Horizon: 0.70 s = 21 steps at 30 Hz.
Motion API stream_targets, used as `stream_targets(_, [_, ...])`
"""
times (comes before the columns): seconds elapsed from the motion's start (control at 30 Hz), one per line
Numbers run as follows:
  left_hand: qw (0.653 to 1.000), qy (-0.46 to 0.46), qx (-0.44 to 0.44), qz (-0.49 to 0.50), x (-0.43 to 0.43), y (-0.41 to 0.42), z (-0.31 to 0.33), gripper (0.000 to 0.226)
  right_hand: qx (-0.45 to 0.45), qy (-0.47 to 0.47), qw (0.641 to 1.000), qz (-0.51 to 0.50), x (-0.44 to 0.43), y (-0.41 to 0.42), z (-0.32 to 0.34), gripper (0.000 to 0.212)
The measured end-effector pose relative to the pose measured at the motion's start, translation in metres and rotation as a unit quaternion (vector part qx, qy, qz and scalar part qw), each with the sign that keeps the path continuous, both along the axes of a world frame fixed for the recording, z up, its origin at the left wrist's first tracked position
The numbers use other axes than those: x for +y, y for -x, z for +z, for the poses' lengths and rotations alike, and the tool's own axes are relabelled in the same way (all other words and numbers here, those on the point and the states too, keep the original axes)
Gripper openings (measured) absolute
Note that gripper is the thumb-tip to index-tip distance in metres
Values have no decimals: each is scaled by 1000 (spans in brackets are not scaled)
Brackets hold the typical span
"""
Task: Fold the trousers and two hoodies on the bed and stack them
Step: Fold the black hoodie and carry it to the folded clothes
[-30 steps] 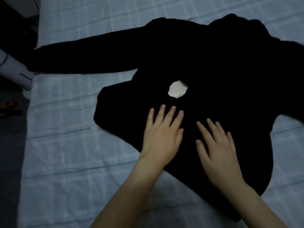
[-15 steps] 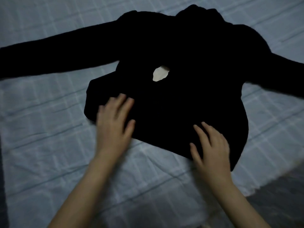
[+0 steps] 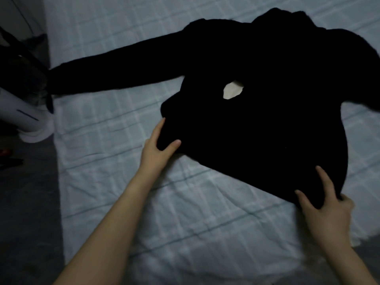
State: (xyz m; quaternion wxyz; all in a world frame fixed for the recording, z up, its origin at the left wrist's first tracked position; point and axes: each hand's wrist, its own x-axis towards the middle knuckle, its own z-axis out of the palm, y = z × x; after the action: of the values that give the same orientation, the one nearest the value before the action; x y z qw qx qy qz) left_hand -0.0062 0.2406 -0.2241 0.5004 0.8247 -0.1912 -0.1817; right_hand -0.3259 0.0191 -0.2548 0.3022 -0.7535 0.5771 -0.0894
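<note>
A black hoodie (image 3: 267, 99) lies spread on the bed, one sleeve stretched far to the left and the hood at the top right. A small white patch (image 3: 231, 91) shows near its middle. My left hand (image 3: 158, 145) grips the hoodie's lower left corner, thumb on top and fingers under the cloth. At the lower right edge of the hem, my right hand (image 3: 324, 208) holds the fabric, fingers lying over it. No trousers or second hoodie can be made out in the dark cloth.
The bed (image 3: 127, 192) is covered by a pale blue checked sheet. Its left edge drops to a dark floor (image 3: 26, 202). A white appliance (image 3: 22, 118) stands by the bed's left side, near dark objects.
Both hands have slid apart from the middle of the hoodie to its lower corners and taken hold of the hem. The view has swung back to the left.
</note>
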Motion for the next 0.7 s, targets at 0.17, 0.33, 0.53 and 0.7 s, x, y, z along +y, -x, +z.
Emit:
stream_targets(0.17, [993,73,75,55,1,27,1,53,-143,-72,987,-13,3,16,6,55])
stream_targets(0.33, [983,107,58,136,13,34,20,44,-235,-46,971,-25,-5,35,51,39])
stream_targets(0.53, [990,-27,26,139,49,36,21,40,-207,-62,976,-25,-22,83,65,27])
stream_targets(0.7, [990,-39,43,125,46,58,-7,41,-68,-87,992,62,-15,84,17,44])
